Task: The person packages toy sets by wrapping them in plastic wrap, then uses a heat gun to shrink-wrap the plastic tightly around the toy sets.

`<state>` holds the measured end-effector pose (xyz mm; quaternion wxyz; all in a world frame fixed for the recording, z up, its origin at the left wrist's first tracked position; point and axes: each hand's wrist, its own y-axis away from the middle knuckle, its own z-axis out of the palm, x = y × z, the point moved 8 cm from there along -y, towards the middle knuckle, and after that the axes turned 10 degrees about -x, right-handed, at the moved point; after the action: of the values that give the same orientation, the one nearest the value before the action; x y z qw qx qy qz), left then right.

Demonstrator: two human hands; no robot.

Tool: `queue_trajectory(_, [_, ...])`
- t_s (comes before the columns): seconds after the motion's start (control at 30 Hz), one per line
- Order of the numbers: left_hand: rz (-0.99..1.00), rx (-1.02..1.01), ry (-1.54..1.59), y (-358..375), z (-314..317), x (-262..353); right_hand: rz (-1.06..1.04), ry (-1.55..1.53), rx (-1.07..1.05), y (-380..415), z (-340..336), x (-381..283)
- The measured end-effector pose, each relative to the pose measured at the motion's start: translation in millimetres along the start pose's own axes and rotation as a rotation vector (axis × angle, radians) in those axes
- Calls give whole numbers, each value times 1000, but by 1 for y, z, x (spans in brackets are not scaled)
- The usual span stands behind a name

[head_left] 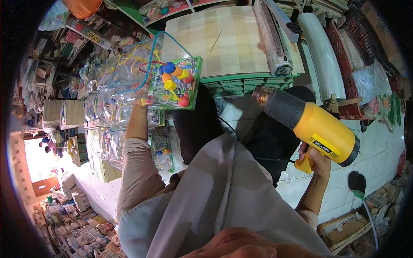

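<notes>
My right hand (pixel 316 160) is wrapped round the grip of a yellow and black heat gun (pixel 325 131), whose dark nozzle points up and left over my knees. On the left, my left hand (pixel 144 95) is at the lower left edge of a wire bead toy (pixel 195 92); its fingers are mostly hidden behind the toy and clear film. The toy has a green-edged printed board, a blue and a red wire, and blue, orange, yellow and red beads. It is tilted beside the worktop (pixel 236 38), apart from the nozzle.
Wrapped bead toys (pixel 116 69) are stacked on the left beside bundled boards (pixel 72 114). At the back right lie a roll of clear film (pixel 322 56) and a red crate (pixel 344 77). A long sealer-like device (pixel 277 47) rests on the worktop. A brush (pixel 357 182) is at right.
</notes>
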<state>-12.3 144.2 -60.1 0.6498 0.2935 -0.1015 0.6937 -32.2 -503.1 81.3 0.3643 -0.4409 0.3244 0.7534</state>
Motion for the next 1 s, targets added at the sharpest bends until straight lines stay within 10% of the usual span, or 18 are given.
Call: queue_trajectory(1.0, [-14,-94,-59,38,26,-13,-22,104,9,-27,10,-14])
